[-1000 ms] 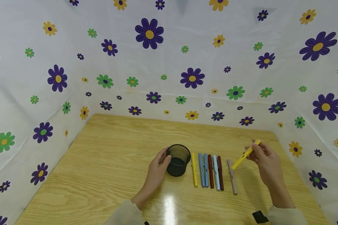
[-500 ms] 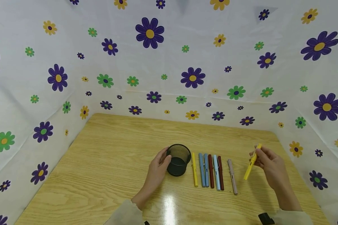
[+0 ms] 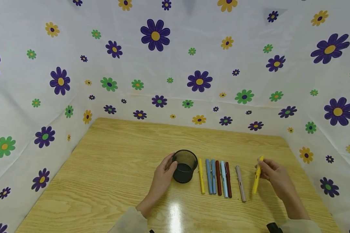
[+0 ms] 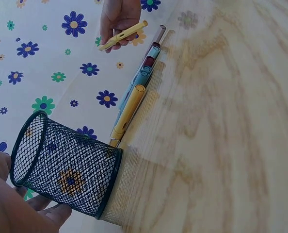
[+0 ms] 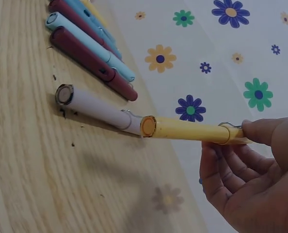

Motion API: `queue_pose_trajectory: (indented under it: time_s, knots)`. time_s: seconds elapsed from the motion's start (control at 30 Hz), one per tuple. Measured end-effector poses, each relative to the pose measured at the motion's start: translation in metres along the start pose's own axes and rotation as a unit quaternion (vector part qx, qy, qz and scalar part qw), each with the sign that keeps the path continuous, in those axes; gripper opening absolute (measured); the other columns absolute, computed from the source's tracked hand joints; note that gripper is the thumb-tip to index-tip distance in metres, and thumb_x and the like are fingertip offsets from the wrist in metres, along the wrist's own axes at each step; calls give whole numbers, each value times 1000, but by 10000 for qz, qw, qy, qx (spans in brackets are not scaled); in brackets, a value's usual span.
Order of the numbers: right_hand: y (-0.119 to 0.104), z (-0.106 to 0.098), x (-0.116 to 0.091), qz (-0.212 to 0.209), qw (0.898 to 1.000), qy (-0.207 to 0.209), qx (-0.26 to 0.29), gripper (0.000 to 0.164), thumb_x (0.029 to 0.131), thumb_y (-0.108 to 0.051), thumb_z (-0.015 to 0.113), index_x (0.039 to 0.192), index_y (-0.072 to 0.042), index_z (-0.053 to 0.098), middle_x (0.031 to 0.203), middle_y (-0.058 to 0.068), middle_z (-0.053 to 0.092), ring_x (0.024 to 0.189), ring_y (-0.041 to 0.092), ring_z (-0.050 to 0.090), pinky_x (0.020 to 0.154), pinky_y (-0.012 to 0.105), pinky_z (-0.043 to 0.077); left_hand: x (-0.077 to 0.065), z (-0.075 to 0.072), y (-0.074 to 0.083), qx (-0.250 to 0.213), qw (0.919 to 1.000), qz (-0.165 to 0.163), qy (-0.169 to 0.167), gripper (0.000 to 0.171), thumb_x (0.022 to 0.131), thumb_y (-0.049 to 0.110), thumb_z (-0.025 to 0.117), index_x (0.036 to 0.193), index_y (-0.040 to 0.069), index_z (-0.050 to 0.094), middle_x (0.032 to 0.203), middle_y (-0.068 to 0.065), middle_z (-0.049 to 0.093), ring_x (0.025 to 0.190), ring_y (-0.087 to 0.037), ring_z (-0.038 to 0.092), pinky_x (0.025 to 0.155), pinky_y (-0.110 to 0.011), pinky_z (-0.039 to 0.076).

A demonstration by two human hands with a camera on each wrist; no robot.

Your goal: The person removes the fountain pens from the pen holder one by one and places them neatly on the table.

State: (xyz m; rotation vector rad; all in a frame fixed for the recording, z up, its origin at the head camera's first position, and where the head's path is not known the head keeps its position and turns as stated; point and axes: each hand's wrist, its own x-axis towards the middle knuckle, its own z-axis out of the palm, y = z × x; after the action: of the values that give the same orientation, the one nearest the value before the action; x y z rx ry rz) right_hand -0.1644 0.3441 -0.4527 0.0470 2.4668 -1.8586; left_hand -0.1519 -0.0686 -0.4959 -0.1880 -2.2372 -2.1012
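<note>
My left hand (image 3: 162, 174) grips the side of a black mesh pen holder (image 4: 69, 165), which stands upright on the table with nothing inside. To the right, my right hand (image 3: 277, 176) pinches a yellow pen (image 5: 187, 130) near its clip end, the other end tilted down above the tabletop. Left of that pen lies a grey-mauve pen (image 3: 240, 184). Farther left, a light blue pen (image 3: 224, 179) rests between two dark red pens (image 5: 88, 56), beside two blue pens (image 3: 209, 176). Closest to the holder is another yellow pen (image 3: 201, 176).
The wooden table (image 3: 113, 155) has a light grain and a bright reflection near its front. A white cloth (image 3: 175, 61) printed with flowers closes off the back and both sides.
My right hand moves right, away from over the grey-mauve pen, then lowers the yellow pen and turns it more upright. The left hand and holder stay put.
</note>
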Motion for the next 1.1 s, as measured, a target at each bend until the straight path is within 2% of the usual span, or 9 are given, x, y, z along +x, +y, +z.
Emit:
queue_pose_trajectory:
  time_s: [0.13,0.27,0.4,0.63,0.9,1.1]
  knots:
    - [6,3,1,300,9977,-179,-576,64,111,-32,50,147,19,36,110,6,65,89,10,64,79,25,59,-1,0,1,-11,10000,2,-13,54,109,33,56,155,6,46,157,-22,43,145,-36,42,114,-53,39]
    - [10,6,3,432,9956,-367,-740,63,112,-29,51,147,20,36,116,17,62,90,11,63,80,27,59,0,0,0,40,10000,-20,-33,54,109,34,55,155,7,46,157,-21,43,145,-36,42,114,-52,40]
    - [11,10,4,493,9950,-404,-763,61,111,-27,53,147,20,37,119,22,61,90,11,63,79,29,59,0,0,-1,75,9999,-67,-9,54,109,34,55,156,7,45,157,-20,43,145,-35,42,114,-51,41]
    - [15,14,6,612,9921,-362,-1034,63,110,-29,56,147,19,38,123,24,61,91,10,63,79,28,59,0,0,0,29,10000,-80,-7,54,110,32,55,156,7,45,157,-20,44,145,-34,42,114,-51,40]
    - [17,17,9,668,9896,-304,-1237,64,109,-31,56,146,19,40,113,14,66,86,11,60,75,28,57,0,0,-1,57,10000,-44,-6,54,110,34,55,155,7,46,157,-20,44,145,-35,42,114,-51,40]
    - [17,20,7,708,9891,-254,-1265,63,109,-31,56,146,17,41,124,23,64,91,10,63,79,27,58,-1,0,0,48,10000,-20,-19,54,110,33,55,156,6,45,157,-20,44,145,-35,42,114,-52,40]
